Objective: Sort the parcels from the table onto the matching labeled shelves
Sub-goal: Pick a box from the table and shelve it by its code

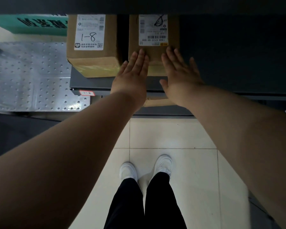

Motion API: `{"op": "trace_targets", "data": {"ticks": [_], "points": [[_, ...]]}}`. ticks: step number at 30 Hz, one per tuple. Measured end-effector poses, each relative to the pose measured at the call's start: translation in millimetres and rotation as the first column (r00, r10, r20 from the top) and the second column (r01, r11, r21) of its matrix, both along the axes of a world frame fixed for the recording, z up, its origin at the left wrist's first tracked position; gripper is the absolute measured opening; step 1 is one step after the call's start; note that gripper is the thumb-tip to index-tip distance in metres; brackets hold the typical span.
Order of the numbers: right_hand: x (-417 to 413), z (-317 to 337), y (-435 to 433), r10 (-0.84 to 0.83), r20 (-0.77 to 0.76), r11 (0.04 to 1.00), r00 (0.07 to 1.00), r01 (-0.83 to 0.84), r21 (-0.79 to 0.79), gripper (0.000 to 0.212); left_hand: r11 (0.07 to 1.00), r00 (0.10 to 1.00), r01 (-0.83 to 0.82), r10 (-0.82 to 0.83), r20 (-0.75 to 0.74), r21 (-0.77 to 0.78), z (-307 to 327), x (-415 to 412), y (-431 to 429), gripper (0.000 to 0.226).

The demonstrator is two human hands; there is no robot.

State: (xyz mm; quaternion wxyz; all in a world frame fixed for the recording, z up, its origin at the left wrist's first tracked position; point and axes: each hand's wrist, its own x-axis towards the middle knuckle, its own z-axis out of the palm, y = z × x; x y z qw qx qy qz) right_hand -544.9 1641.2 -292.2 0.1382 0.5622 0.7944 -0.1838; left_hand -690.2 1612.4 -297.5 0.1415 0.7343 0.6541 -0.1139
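Parcels are seen placed on the shelf (92, 83) tagged 1-8: one box (91, 63) marked 1-8, and a second box (155, 52) pressed by flat, open fingers (141, 55) (bench unseen, remainder unknowable).

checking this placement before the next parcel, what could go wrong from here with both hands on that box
1. The right-hand box shows no readable handwritten shelf number, unlike the left box marked 1-8, matching the shelf tag; it may be misfiled.
2. The left box's front corner overhangs the shelf edge; a nudge from the left hand might tip it.
3. Both hands, including the right hand, lie flat rather than gripping, so the box may skew if pushed.
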Motion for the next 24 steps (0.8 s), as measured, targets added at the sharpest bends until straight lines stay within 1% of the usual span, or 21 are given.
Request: {"op": "trace_targets", "data": {"ticks": [2, 4, 6, 8, 10, 13, 17, 19, 22, 24], "points": [[6, 4, -10, 0.019, 0.003, 0.999, 1.0, -0.019, 0.049, 0.067, 0.999, 0.999, 0.023, -0.023, -0.026, 0.029, 1, -1, -6, 0.076], [13, 8, -36, -0.002, -0.008, 0.996, 1.0, 0.003, 0.095, 0.066, 0.995, 0.998, 0.057, -0.054, -0.035, 0.081, 5, -6, -21, 0.076], [19, 12, -77, -0.043, -0.044, 0.996, 0.998, 0.047, 0.081, 0.064, 0.989, 0.994, 0.104, -0.101, -0.03, 0.108, 9, -10, -44, 0.073], [24, 17, -125, -0.087, -0.103, 0.994, 0.991, 0.093, 0.058, 0.061, 0.981, 0.986, 0.169, -0.168, -0.024, 0.1, 19, -12, -72, 0.071], [28, 26, -171, -0.151, -0.132, 0.982, 0.98, 0.165, 0.096, 0.064, 0.967, 0.972, 0.227, -0.233, 0.035, 0.115, 31, -12, -103, 0.071], [32, 54, -223, -0.278, -0.15, 0.937, 0.949, 0.302, 0.175, 0.059, 0.912, 0.927, 0.308, -0.352, 0.131, 0.272, 58, -14, -140, 0.072], [30, 119, -265, -0.385, -0.176, 0.856, 0.906, 0.422, 0.3, 0.059, 0.838, 0.856, 0.375, -0.478, 0.199, 0.397, 123, -16, -162, 0.069], [29, 155, -281, -0.45, -0.168, 0.803, 0.877, 0.48, 0.353, 0.059, 0.791, 0.814, 0.436, -0.55, 0.187, 0.43, 164, -12, -168, 0.07], [30, 200, -306, -0.546, -0.202, 0.719, 0.813, 0.579, 0.384, 0.062, 0.71, 0.736, 0.562, -0.663, 0.137, 0.424, 222, 3, -175, 0.074], [37, 226, -327, -0.596, -0.208, 0.675, 0.776, 0.624, 0.394, 0.062, 0.672, 0.692, 0.629, -0.713, 0.11, 0.391, 254, 20, -185, 0.079]]}}
